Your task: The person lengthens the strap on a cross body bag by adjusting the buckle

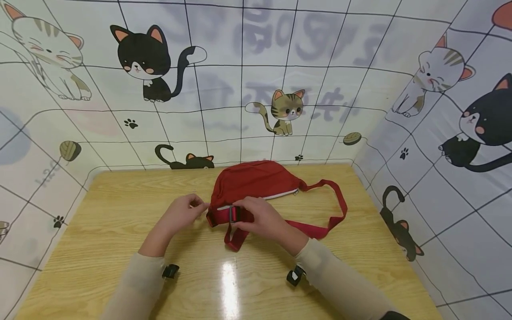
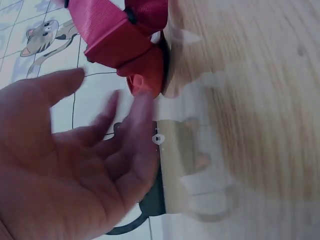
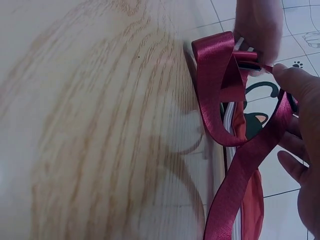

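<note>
Lying flat near the back of the pale wooden surface (image 1: 120,231), the red fabric waist bag (image 1: 256,182) exposes its red webbing strap (image 1: 320,231) for adjustment. The right hand (image 1: 260,218) pinches the strap at the black plastic slider buckle (image 1: 234,214), while the left hand (image 1: 184,213) hovers beside the bag's end, its grip released.

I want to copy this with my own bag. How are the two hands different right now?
The right hand lies on the red bag's strap and grips it at the black buckle; the left hand sits just beside the bag and seems to hold nothing. In the left wrist view the left hand's fingers are spread loose, while the right hand's curl round the strap. Both hands hover low over the wooden table.
</note>
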Demonstrator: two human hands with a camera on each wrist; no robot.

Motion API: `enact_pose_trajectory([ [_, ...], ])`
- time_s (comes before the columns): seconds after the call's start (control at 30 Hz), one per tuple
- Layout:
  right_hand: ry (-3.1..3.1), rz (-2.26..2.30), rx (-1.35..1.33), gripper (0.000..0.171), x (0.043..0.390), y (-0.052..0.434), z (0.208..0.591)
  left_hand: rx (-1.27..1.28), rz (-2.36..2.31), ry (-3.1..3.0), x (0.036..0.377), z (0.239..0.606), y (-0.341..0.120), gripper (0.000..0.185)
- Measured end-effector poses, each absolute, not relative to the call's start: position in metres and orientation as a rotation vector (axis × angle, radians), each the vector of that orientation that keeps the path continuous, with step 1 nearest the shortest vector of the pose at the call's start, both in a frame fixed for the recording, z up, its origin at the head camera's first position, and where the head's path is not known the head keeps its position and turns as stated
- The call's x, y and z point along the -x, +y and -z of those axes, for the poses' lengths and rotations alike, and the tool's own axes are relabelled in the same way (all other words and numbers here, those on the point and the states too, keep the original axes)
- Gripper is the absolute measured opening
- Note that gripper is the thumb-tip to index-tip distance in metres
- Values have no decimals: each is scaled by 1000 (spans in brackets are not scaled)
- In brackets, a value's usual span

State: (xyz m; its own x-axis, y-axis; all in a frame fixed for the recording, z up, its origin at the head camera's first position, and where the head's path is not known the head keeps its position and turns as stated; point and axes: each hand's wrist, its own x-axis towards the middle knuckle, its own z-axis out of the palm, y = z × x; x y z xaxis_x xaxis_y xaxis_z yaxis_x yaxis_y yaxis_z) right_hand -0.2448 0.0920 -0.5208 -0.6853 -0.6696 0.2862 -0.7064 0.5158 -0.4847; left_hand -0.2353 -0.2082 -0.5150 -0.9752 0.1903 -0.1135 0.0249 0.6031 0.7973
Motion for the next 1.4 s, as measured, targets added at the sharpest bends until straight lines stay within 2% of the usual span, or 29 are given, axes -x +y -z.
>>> enact_pose_trajectory([
  [0.13, -2656, -916, -1234, 55, 245, 91, 522, -110, -1348, 2490, 232, 518, -211, 38],
  [0.37, -2637, -924, -1246, 53, 246, 90, 521, -573, -1238, 2654, 229, 522, -207, 50],
  [0.5, -2634, -922, -1254, 53, 247, 91, 521, -714, -1109, 2807, 226, 524, -204, 48],
  [0.93, -2611, -941, -1248, 51, 247, 90, 523, -747, -549, 3148, 220, 524, -188, 54],
  [1.4, -2662, -954, -1213, 50, 245, 96, 517, -770, -459, 3206, 221, 522, -199, 49],
])
